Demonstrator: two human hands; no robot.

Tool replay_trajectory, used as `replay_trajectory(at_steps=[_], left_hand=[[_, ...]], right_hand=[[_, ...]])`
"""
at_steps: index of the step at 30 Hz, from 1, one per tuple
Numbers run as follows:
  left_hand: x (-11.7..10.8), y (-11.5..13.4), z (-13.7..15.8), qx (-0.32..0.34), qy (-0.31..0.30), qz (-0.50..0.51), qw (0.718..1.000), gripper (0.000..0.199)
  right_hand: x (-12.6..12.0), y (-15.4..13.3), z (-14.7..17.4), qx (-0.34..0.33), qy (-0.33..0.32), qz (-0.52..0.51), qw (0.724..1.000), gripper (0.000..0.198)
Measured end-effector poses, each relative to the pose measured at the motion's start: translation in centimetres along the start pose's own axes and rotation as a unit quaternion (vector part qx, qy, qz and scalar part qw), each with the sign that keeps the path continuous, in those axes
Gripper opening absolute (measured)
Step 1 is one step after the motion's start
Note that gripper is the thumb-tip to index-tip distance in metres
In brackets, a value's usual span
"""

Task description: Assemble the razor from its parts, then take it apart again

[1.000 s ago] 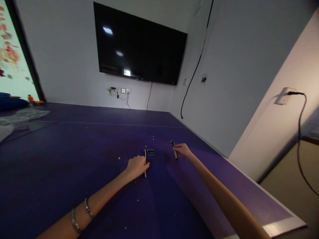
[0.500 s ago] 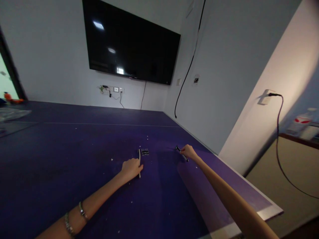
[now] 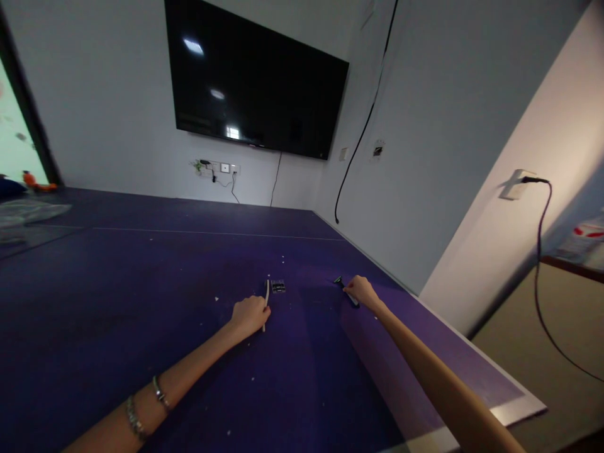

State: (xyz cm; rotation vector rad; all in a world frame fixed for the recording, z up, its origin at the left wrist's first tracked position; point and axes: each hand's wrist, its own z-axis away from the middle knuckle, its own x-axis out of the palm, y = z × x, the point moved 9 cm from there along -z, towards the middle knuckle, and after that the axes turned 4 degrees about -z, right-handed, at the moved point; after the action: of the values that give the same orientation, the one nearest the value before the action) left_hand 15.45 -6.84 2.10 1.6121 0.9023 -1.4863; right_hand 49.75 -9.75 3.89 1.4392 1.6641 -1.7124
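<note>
My left hand [image 3: 248, 313] is closed around a thin white stick with a dark patch on its far end, which looks like a toothbrush [image 3: 267, 290]. Its far end points away from me, close to a small clear pack [image 3: 278, 287] with dark pieces inside, lying flat on the purple surface. Farther right, the fingers of my right hand [image 3: 362, 292] pinch a black razor [image 3: 353, 301] by its handle. The razor's head points up and left, and the tool is low over or on the surface; I cannot tell which.
The wide purple tabletop [image 3: 189, 270] carries scattered white specks. A crumpled clear plastic bag [image 3: 33, 212] and an orange object [image 3: 38, 183] are at the far left. Beyond stand a wall-mounted television [image 3: 255, 82] and a hanging black cable [image 3: 358, 135]. A plugged-in cord [image 3: 539, 251] hangs at right.
The view has shifted slightly. The toothbrush now leans a little more to the right at its top. The razor's head has turned so that more of it shows. Both hands keep their hold.
</note>
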Motion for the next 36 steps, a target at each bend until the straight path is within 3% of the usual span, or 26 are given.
replay_trajectory(at_steps=[3,6,9,11,13,15,17,26,30,36], left_hand=[[-0.8,-0.2,-0.1,-0.005,0.016,0.005,1.000,0.036],[-2.1,0.3,-0.3,-0.004,0.036,0.008,0.999,0.037],[-3.4,1.7,-0.4,0.006,0.057,0.002,0.998,0.037],[-4.2,3.1,-0.3,0.024,0.068,0.000,0.997,0.037],[-4.6,4.5,-0.2,0.038,0.073,-0.002,0.997,0.035],[-4.8,5.5,-0.1,0.042,0.074,-0.001,0.996,0.035],[-4.9,6.2,0.0,0.043,0.075,0.002,0.996,0.036],[-4.4,7.7,-0.2,0.063,0.086,0.027,0.994,0.042],[-4.6,6.8,-1.0,0.078,0.105,0.050,0.990,0.041],[-4.0,3.8,-3.6,0.108,0.146,0.037,0.983,0.026]], right_hand=[[0.2,-2.2,0.6,-0.017,0.012,-0.072,0.997,0.011],[2.0,-5.7,1.3,-0.040,0.002,-0.162,0.986,0.005],[4.9,-9.6,2.5,-0.040,-0.034,-0.277,0.960,0.025],[6.7,-12.0,3.6,-0.033,-0.074,-0.364,0.928,0.031],[8.7,-13.9,4.9,0.022,-0.154,-0.534,0.831,0.030],[9.7,-15.2,5.9,0.060,-0.203,-0.615,0.759,0.026],[10.0,-15.4,6.3,0.082,-0.209,-0.630,0.744,0.024],[8.3,-12.7,5.1,0.079,-0.156,-0.558,0.811,0.018],[4.7,-9.3,2.8,0.067,-0.103,-0.495,0.860,0.011],[-1.5,-1.2,-1.0,0.077,-0.015,-0.305,0.949,0.012]])
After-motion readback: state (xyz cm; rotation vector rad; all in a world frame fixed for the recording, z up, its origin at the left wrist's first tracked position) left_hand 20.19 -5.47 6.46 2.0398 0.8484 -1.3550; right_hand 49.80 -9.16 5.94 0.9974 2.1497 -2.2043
